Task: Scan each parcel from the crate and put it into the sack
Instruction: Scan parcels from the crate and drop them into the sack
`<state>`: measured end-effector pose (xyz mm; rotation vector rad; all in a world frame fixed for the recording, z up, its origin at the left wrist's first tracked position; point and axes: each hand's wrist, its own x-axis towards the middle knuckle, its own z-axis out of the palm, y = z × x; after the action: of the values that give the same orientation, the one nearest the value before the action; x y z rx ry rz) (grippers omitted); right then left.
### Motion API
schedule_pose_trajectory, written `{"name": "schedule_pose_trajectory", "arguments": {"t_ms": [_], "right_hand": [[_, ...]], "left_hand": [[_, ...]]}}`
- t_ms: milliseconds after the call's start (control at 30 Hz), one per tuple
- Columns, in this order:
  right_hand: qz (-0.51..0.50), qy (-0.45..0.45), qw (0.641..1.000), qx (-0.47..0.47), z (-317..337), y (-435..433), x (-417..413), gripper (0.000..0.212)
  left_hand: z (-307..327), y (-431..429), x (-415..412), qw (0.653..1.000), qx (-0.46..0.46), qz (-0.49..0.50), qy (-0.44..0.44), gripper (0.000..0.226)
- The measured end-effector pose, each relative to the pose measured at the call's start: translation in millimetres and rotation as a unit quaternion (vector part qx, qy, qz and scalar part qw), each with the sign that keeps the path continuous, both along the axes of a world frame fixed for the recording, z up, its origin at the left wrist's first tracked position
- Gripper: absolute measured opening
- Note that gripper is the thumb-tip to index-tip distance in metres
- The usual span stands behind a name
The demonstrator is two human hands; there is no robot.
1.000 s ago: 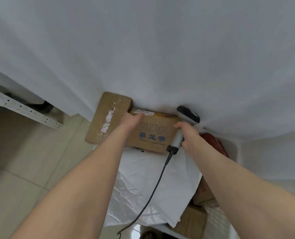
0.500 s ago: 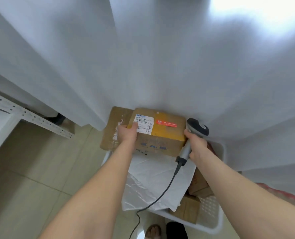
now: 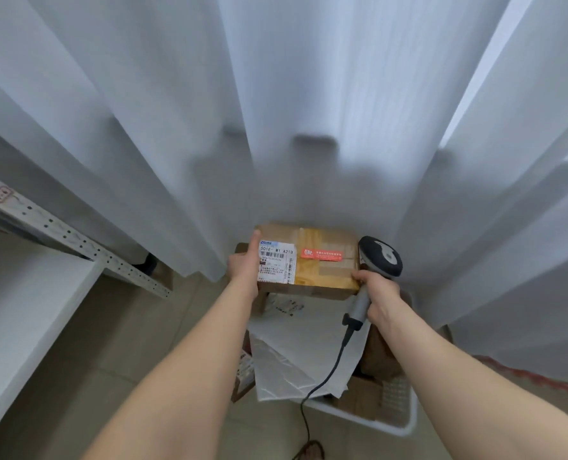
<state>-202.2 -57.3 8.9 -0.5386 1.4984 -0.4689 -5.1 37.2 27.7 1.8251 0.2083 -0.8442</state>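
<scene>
Head view: we hold the parcel [image 3: 322, 273] above the crate [image 3: 408, 423], long axis crosswise, left hand [image 3: 242, 265] gripping its labelled end. Our right hand [image 3: 380, 293], curled round the scanner [image 3: 380, 257], touches the opposite end.

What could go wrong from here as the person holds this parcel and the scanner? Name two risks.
1. The right hand grips the scanner and barely touches the parcel, so it may slip.
2. The cable trails over the white mailer in the crate and might snag or drag it.
</scene>
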Motion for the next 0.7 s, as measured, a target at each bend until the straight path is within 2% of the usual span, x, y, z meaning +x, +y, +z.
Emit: {"name": "schedule_pose_trajectory", "arguments": {"t_ms": [133,367,433,567,700], "right_hand": [[0.026,-0.017,0.999,-0.039,32,8,-10,0.035],[0.065,-0.050,0.991,-0.105,84,27,-32,0.022],[0.076,-0.065,0.987,-0.126,97,32,-38,0.026],[0.092,-0.092,0.978,-0.161,117,39,-50,0.031],[0.115,-0.089,0.971,-0.190,132,43,-56,0.029]], "left_hand": [[39,15,-9,0.999,0.018,-0.026,0.003,0.067],[122,35,-30,0.996,-0.026,-0.031,0.077,0.079],[141,40,-37,0.995,-0.037,-0.025,0.086,0.077],[170,53,-50,0.996,-0.044,-0.035,0.074,0.051],[181,71,-58,0.994,-0.010,-0.069,0.088,0.056]]}}
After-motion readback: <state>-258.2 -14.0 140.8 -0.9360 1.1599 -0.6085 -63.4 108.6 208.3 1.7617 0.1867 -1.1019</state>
